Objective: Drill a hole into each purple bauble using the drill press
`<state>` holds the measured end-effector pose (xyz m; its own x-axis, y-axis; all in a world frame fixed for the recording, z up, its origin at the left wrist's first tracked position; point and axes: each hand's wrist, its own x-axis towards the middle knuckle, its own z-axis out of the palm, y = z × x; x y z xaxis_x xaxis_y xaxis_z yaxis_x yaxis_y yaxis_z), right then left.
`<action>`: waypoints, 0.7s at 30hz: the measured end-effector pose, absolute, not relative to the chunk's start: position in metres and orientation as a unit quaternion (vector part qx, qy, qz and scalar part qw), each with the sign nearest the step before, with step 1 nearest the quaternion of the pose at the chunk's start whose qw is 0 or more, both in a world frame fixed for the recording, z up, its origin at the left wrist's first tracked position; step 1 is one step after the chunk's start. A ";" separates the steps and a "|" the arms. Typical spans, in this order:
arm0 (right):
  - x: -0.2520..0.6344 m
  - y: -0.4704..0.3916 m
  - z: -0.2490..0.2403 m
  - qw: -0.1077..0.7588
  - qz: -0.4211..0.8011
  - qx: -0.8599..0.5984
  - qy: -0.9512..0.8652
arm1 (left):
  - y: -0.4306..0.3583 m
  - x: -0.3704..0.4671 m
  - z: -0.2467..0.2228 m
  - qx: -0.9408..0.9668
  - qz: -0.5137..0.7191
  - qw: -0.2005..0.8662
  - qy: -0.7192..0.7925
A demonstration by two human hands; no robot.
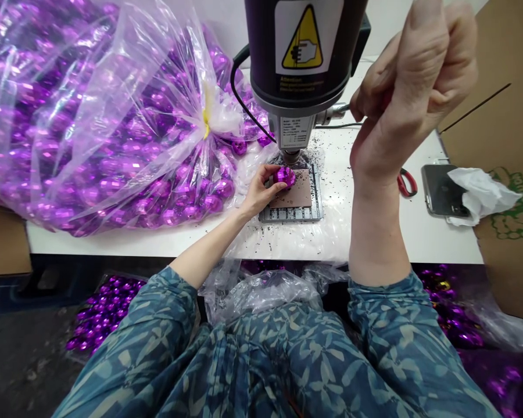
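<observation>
My left hand (262, 190) pinches a shiny purple faceted ball (285, 177) between thumb and fingers. The ball is over a brown square board (303, 194) on the grey slotted base plate (291, 216) of a bench press machine (300, 87). Just above the ball is the machine's dark lower tip (291, 155); whether they touch I cannot tell. Raised at the right, my right hand (414, 81) is closed around the machine's side lever (340, 108), whose grip is mostly hidden by the fingers. Dark crumbs are scattered about the base.
A big clear bag of purple balls (113, 128), tied with a yellow tie (207, 113), fills the left of the white table (113, 244). A phone (440, 188), crumpled tissue (483, 191) and red-black band (406, 183) lie right, beside a cardboard box (509, 133). More purple balls (107, 310) sit below.
</observation>
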<state>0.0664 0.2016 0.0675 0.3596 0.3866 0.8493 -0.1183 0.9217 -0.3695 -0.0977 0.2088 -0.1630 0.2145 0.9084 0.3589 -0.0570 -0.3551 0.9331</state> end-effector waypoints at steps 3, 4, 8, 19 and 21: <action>0.066 0.200 0.068 0.813 0.156 -0.126 -0.546 | 0.206 -0.097 -0.160 0.653 0.518 0.450 0.320; 0.066 0.199 0.068 0.812 0.157 -0.128 -0.547 | 0.205 -0.097 -0.159 0.658 0.515 0.449 0.316; 0.066 0.196 0.067 0.806 0.156 -0.141 -0.552 | 0.196 -0.097 -0.155 0.682 0.490 0.438 0.321; 0.067 0.198 0.066 0.813 0.142 -0.132 -0.549 | 0.192 -0.089 -0.163 0.695 0.464 0.459 0.302; 0.066 0.197 0.066 0.817 0.137 -0.135 -0.544 | 0.192 -0.090 -0.163 0.696 0.465 0.456 0.301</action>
